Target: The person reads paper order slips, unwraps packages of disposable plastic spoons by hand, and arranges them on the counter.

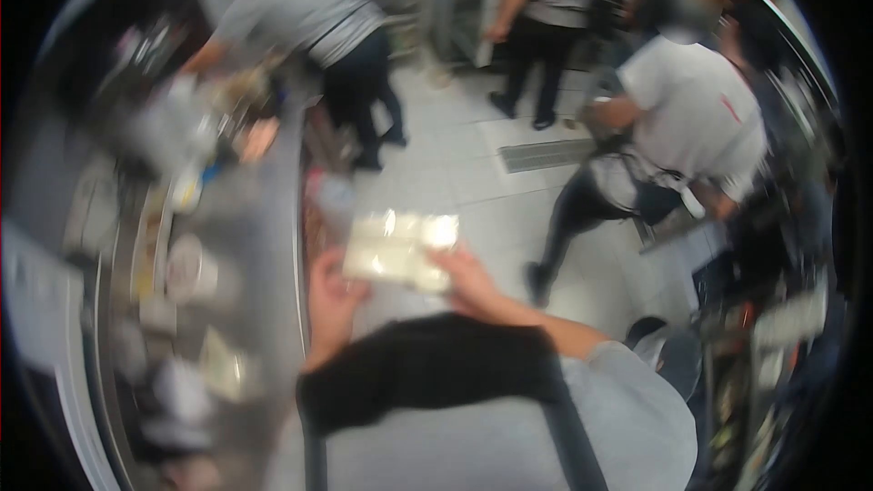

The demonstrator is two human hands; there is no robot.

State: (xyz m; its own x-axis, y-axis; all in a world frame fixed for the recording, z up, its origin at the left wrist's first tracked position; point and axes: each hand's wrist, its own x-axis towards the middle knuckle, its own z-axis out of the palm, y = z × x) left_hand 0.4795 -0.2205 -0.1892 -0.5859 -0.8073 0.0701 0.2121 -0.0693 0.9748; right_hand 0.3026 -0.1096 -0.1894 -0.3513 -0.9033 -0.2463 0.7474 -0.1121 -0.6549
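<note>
In front of my chest, both hands hold a shiny pale-cream package (396,245) that looks wrapped in clear plastic and divided into blocks. The picture is blurred, so its contents cannot be made out. My left hand (334,295) grips its near left corner with bent fingers. On the opposite side, my right hand (471,284) is closed round the right edge. Beside my left arm runs a metal counter (264,245), where another pale packet (223,364) lies.
A white tub (189,268) stands on the counter. One person (309,14) leans over its far end; another person (691,118) strides at the right, and a third person (555,9) stands at the back. A drain grate (546,155) is set in the tiled floor.
</note>
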